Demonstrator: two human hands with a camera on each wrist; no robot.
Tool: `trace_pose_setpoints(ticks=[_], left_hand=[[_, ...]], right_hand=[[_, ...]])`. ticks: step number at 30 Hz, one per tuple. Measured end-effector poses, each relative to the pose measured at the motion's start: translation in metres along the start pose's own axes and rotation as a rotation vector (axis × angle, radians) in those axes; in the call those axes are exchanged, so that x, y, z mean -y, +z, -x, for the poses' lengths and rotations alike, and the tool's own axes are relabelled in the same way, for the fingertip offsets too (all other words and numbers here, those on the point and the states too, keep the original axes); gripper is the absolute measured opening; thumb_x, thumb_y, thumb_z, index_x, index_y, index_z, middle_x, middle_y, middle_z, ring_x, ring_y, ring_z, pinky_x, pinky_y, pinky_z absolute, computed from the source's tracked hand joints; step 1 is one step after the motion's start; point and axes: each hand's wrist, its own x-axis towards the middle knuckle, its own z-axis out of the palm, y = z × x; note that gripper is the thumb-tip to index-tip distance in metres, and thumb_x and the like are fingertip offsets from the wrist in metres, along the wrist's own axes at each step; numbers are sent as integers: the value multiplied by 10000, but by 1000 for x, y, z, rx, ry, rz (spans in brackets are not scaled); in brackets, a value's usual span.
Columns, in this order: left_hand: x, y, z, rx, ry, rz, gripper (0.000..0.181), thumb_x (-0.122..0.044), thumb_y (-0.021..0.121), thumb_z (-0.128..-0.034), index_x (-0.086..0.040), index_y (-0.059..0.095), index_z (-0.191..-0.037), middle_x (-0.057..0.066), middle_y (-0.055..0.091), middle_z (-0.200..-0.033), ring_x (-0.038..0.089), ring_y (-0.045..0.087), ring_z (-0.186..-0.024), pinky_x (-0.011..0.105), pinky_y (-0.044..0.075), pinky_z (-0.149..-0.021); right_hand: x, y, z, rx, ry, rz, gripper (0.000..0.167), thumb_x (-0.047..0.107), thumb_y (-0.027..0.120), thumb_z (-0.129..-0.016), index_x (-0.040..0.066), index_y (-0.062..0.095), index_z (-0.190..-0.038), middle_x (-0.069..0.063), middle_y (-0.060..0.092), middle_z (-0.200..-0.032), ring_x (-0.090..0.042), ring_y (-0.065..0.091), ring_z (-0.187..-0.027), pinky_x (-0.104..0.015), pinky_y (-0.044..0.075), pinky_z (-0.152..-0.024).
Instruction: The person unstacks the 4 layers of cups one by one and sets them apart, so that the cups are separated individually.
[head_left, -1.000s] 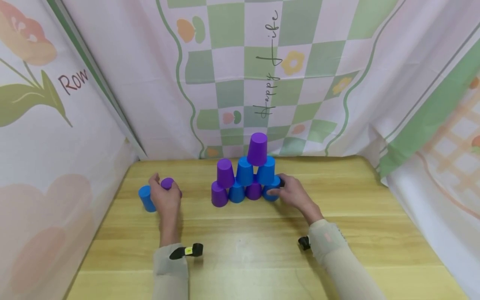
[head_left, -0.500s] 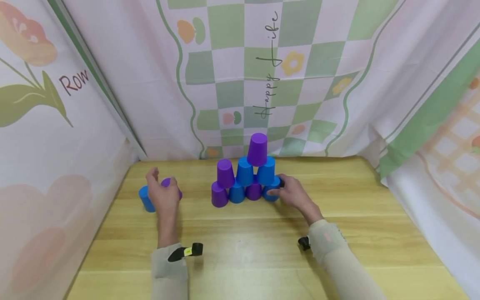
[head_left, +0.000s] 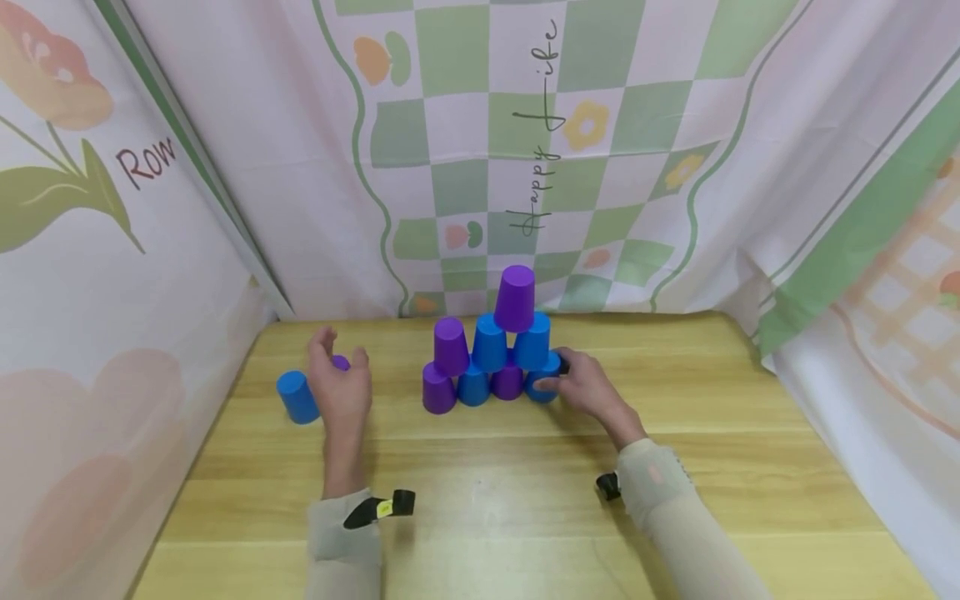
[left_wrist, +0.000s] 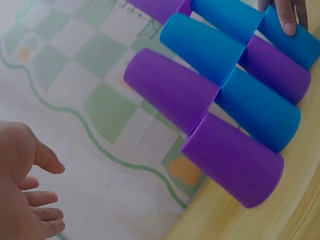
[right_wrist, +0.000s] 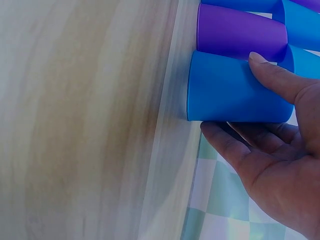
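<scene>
In the head view my left hand (head_left: 342, 385) hovers at the left, fingers apart and holding nothing. It hides most of a purple cup (head_left: 341, 362), and an upside-down blue cup (head_left: 297, 397) stands beside it. At mid-table, upside-down cups form a stepped stack: several at the bottom, three above, and one purple cup (head_left: 515, 298) on top. My right hand (head_left: 588, 383) holds the rightmost bottom blue cup (right_wrist: 235, 90), thumb on its near side and fingers along its outer side. In the left wrist view a purple cup (left_wrist: 235, 160) ends the bottom row.
A wooden table (head_left: 480, 500) bears everything. Behind it hangs a checkered curtain (head_left: 517, 150), close to the stack. Printed cloth (head_left: 112, 333) encloses the left side, and more cloth hangs at the right.
My left hand opens its fingers and shifts right, baring more of the left blue cup and covering more of the purple cup beside it. My right hand and the stack stay still.
</scene>
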Motion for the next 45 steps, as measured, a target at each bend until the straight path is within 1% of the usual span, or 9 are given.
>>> trace_pose_setpoints(ticks=[5, 13, 19, 25, 29, 36, 39, 41, 45], left_hand=[[-11, 12, 8, 57, 9, 19, 578, -1, 669, -967, -8, 471, -1510, 176, 542, -1540, 314, 431, -1517, 438, 318, -1289], [-30, 30, 20, 152, 21, 53, 619, -28, 684, -966, -62, 460, -1542, 151, 553, -1545, 339, 420, -1523, 452, 321, -1285], [-35, 38, 26, 193, 25, 51, 629, -38, 683, -970, -78, 453, -1554, 143, 556, -1545, 322, 413, -1530, 440, 307, -1292], [-38, 45, 30, 200, 64, 53, 619, -36, 697, -960, -79, 480, -1538, 156, 580, -1516, 327, 451, -1505, 444, 326, -1283], [-40, 51, 31, 231, 74, 43, 606, -82, 710, -968, -102, 496, -1535, 126, 568, -1535, 290, 455, -1504, 431, 350, -1271], [-46, 64, 36, 309, 167, 53, 566, -156, 715, -989, -98, 519, -1516, 109, 566, -1532, 251, 478, -1481, 413, 370, -1260], [-48, 70, 38, 346, 193, 51, 575, -173, 723, -984, -104, 517, -1516, 90, 564, -1533, 256, 476, -1485, 433, 386, -1250], [-49, 74, 39, 367, 223, 60, 582, -162, 732, -975, -98, 520, -1513, 94, 562, -1532, 260, 476, -1484, 449, 392, -1244], [-52, 81, 38, 393, 271, 52, 613, -165, 753, -963, -74, 513, -1519, 128, 553, -1541, 304, 498, -1464, 500, 447, -1199]], right_hand=[[0, -1, 0, -5, -5, 4, 571, 288, 781, -955, -33, 588, -1386, -241, 685, -1318, -397, 677, -1168, -580, 565, -1024], [0, 0, 0, -11, -14, 6, 591, 300, 789, -943, -30, 590, -1391, -238, 687, -1319, -402, 671, -1180, -578, 562, -1028], [-1, 1, 0, -10, -15, 4, 599, 300, 791, -941, -30, 585, -1397, -242, 684, -1323, -411, 671, -1181, -581, 564, -1025], [0, 0, 0, -9, -21, -5, 575, 292, 792, -941, -24, 596, -1380, -227, 696, -1300, -388, 682, -1146, -572, 573, -1009], [0, 0, 1, -4, -10, -6, 555, 287, 795, -940, -10, 604, -1368, -205, 705, -1284, -361, 686, -1126, -555, 582, -1000], [0, 0, 2, -6, -9, 1, 543, 289, 794, -943, -11, 608, -1356, -199, 707, -1266, -346, 685, -1101, -544, 586, -987], [0, 0, 2, -7, -5, -1, 532, 292, 795, -943, -3, 612, -1346, -190, 711, -1252, -334, 685, -1078, -532, 592, -974], [-1, 0, 2, -7, -5, -2, 523, 293, 795, -943, 1, 615, -1338, -182, 713, -1241, -324, 686, -1063, -523, 596, -967], [0, 1, 2, -9, -14, -4, 505, 285, 799, -939, 1, 623, -1317, -177, 721, -1215, -311, 688, -1035, -510, 600, -954]])
